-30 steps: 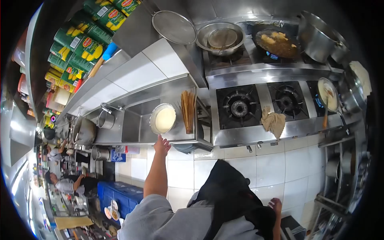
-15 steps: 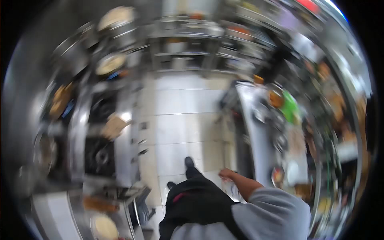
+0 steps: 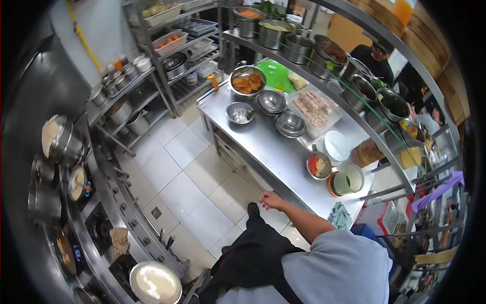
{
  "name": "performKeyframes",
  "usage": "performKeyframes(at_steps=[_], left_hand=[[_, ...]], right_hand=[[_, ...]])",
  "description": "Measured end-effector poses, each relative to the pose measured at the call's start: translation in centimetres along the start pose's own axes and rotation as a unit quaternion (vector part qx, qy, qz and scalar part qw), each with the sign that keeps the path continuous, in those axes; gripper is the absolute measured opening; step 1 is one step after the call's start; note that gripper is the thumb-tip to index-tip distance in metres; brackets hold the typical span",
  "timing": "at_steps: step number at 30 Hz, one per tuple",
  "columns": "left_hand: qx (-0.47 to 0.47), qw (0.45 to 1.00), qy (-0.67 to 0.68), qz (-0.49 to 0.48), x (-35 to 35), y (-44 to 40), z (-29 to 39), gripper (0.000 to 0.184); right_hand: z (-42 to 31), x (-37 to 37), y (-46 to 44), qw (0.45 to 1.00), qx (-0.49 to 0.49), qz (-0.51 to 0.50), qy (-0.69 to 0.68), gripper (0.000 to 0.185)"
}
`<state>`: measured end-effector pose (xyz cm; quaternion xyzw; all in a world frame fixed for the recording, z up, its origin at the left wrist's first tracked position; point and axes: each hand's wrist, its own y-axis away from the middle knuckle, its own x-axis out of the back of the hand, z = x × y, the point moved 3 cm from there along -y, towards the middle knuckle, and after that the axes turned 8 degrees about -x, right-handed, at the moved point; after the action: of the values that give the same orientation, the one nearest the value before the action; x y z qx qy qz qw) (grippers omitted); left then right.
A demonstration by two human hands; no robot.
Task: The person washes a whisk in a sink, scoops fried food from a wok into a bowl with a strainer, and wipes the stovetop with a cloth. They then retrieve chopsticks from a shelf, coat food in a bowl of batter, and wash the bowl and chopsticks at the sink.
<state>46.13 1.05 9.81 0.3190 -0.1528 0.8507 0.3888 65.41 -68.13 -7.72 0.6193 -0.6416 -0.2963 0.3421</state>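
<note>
My right hand hangs beside the front edge of the steel table, apart from it, with loosely bent fingers and nothing in them. Nowhere in the view does my left hand show. On the table, nearest to this hand, stand a small pan of cut red and yellow food, a white bowl and a pale green container. Farther back are stacked steel bowls, a clear tray of pale shredded meat and a bowl of orange pieces.
To the left runs a stove with pots, a pan and a crumpled brown cloth. A large round pan of pale liquid sits at its near end. Tiled floor lies between. Beyond the shelf of pots is another person.
My view has turned to the right and become sharp. The table now lies more across the view, and the large pan of pale liquid shows at lower left. My right hand stays low.
</note>
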Motion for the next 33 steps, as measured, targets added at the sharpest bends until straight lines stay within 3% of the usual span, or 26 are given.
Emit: performKeyframes(at_steps=[1,2,3,4,7,10,12,17,25,27,30,33], left_hand=[[0.174,0.976,0.114,-0.069,-3.9,-1.1,3.8,0.035],[0.06,0.924,0.37,-0.07,-10.1,-1.3,9.8,0.014],[0.045,0.93,0.33,-0.153,-13.6,-2.1,12.7,0.015],[0.024,0.95,0.252,-0.183,-17.6,-4.0,11.4,0.017],[0.0,0.888,0.318,-0.333,-30.3,-3.9,19.1,0.017],[-0.025,0.841,0.29,-0.456,-41.7,-1.0,27.3,0.019],[-0.045,0.782,0.308,-0.541,-48.0,2.1,32.5,0.016],[-0.066,0.736,0.258,-0.622,-59.8,9.4,39.0,0.014],[-0.033,0.696,0.157,-0.7,-65.3,16.8,42.5,0.018],[0.05,0.642,0.133,-0.753,-64.8,17.2,42.8,0.033],[0.067,0.614,0.117,-0.778,-61.3,16.0,44.8,0.041],[0.018,0.652,0.121,-0.748,-58.7,11.8,42.6,0.046]], right_hand=[[-0.8,1.0,0.5,0.999,0.035,0.019,-0.023,0.017],[-1.7,2.0,1.1,0.996,0.069,0.039,-0.045,0.017],[-2.7,3.1,1.8,0.993,0.082,0.06,-0.056,0.014],[-2.9,4.2,2.0,0.992,0.083,0.062,-0.066,0.014],[-5.1,8.1,3.2,0.981,0.122,0.109,-0.109,0.015],[-7.0,11.7,5.2,0.966,0.148,0.155,-0.143,0.012],[-7.2,14.4,5.7,0.954,0.19,0.184,-0.14,0.011],[-6.8,20.3,8.6,0.929,0.17,0.286,-0.159,0.012],[-7.7,21.6,14.6,0.909,0.143,0.307,-0.243,0.013],[-8.1,20.5,13.9,0.899,0.199,0.286,-0.266,0.015],[-11.5,17.5,13.2,0.912,0.261,0.23,-0.219,0.013],[-15.7,13.2,12.3,0.929,0.301,0.137,-0.165,0.015]])
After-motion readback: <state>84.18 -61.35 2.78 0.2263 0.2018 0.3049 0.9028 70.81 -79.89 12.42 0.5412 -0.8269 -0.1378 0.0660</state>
